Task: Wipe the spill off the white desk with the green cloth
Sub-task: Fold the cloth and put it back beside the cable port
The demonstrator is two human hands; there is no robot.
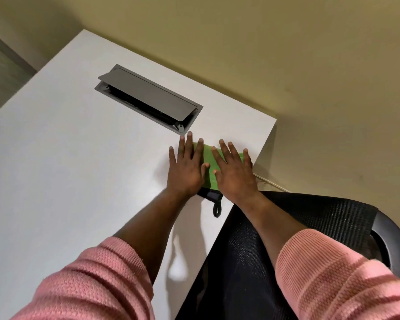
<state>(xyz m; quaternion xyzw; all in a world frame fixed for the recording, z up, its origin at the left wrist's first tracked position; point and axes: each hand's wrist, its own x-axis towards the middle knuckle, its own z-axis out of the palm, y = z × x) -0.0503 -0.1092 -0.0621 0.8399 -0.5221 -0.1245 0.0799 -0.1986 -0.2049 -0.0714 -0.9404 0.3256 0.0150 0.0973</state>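
Observation:
The green cloth (210, 167) lies flat on the white desk (67, 162) near its right edge, with a black trim and a black hanging loop at its near end. My left hand (185, 168) lies flat on the cloth's left part, fingers spread. On its right part my right hand (234, 173) presses down the same way. Both palms cover most of the cloth. I see no spill on the bare desk; whatever is under the cloth is hidden.
A grey cable hatch (148, 98) with its lid tilted open is set into the desk just beyond my left fingertips. A black mesh chair (310, 218) stands against the desk's right edge under my right forearm. A beige wall runs behind.

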